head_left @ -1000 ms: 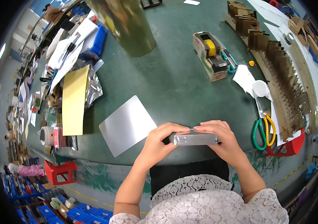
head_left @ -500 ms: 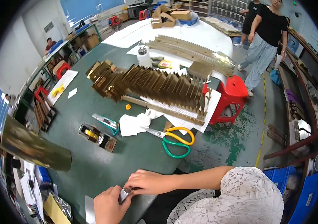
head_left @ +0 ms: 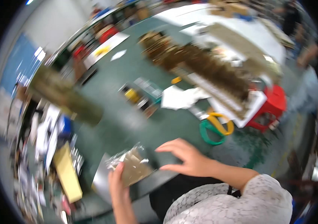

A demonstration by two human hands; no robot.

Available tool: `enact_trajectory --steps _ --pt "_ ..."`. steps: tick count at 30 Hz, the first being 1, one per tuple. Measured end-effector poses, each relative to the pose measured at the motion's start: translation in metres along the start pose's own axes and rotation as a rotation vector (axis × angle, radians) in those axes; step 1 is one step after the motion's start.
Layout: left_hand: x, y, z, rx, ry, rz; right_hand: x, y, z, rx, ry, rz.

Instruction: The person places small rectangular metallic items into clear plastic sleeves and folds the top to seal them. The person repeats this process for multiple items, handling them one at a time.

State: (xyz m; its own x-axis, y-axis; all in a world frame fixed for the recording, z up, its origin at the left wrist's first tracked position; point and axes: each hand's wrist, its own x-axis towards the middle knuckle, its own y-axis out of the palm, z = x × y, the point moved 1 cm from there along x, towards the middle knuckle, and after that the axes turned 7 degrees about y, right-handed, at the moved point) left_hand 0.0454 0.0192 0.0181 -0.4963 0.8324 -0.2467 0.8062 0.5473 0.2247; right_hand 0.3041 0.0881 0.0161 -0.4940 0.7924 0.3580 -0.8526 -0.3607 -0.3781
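My left hand (head_left: pixel 118 186) grips the near left side of a flat tan piece in clear, shiny plastic wrap (head_left: pixel 134 168), with the thumb on top. That piece lies at the table's near edge, partly over a silvery-grey sheet (head_left: pixel 101 179). Just to its right, my right hand (head_left: pixel 188 158) hovers with thumb and fingers spread, holding nothing. Beyond that hand lie scissors with one yellow and one green handle (head_left: pixel 208 130). Motion blur softens the whole picture.
A tape dispenser (head_left: pixel 138 100), a teal-handled cutter (head_left: pixel 149 89) and crumpled white paper (head_left: pixel 177 98) lie mid-table. Behind them stands a rack of brown plates (head_left: pixel 207 69). A greenish cylinder (head_left: pixel 65 97) is at left, a red stool (head_left: pixel 272 108) at right.
My hands, close together before, are now apart. My right hand has let go and opened; the wrapped tan piece shows in my left. The view has swung, shifting the table's things right and up.
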Motion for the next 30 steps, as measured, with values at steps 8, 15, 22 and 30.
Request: enact_trajectory --steps 8,15,22,30 --pt "-0.044 -0.009 0.017 -0.269 -0.150 0.084 0.002 0.024 0.034 -0.155 -0.223 0.187" --pt "-0.055 -0.023 0.014 -0.219 -0.113 -0.004 0.005 -0.006 0.007 0.551 0.417 -0.031" --pt "-0.061 -0.009 0.014 -0.115 -0.075 0.067 -0.003 0.043 0.023 0.730 0.684 0.420" --pt "-0.061 -0.008 0.026 -0.109 0.006 0.099 0.006 0.031 0.009 0.728 0.562 0.342"
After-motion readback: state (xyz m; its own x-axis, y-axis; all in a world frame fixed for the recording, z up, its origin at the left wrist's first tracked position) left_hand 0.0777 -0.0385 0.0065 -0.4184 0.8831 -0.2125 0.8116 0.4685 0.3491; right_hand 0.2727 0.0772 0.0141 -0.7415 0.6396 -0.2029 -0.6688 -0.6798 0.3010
